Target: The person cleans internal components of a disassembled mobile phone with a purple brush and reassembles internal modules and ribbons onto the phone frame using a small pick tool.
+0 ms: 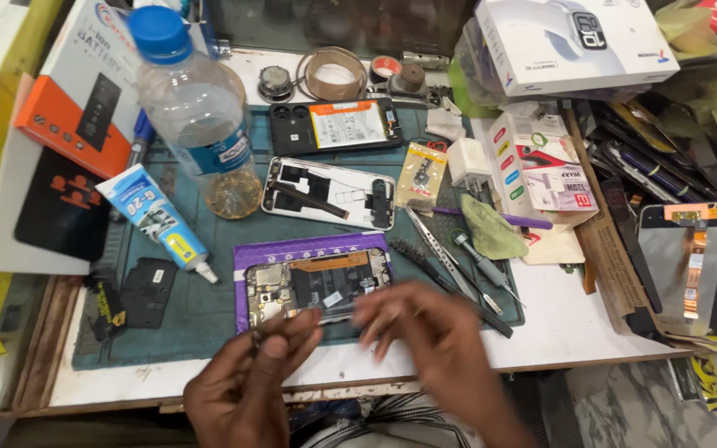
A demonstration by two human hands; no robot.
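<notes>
Head view: plastic bottle (197, 116) at 10 o'clock is sitting nearly empty. Opened phone (317, 286) is lying on a purple pouch (251, 253), at 12 o'clock of both hands, just beyond the fingertips. Left hand (246, 382) is pinching something too small to identify. Right hand (429, 340) is blurring; grip unclear.

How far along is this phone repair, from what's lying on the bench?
Done, it seems: the opened phone on the purple mat has its back off, with board and battery exposed. Two other opened phone bodies lie behind it on the green work mat. In hand: the left hand and the blurred right hand meet just in front of it; what they pinch is unclear. Left: nothing is closed up; metal tweezers lie beside it.
</notes>
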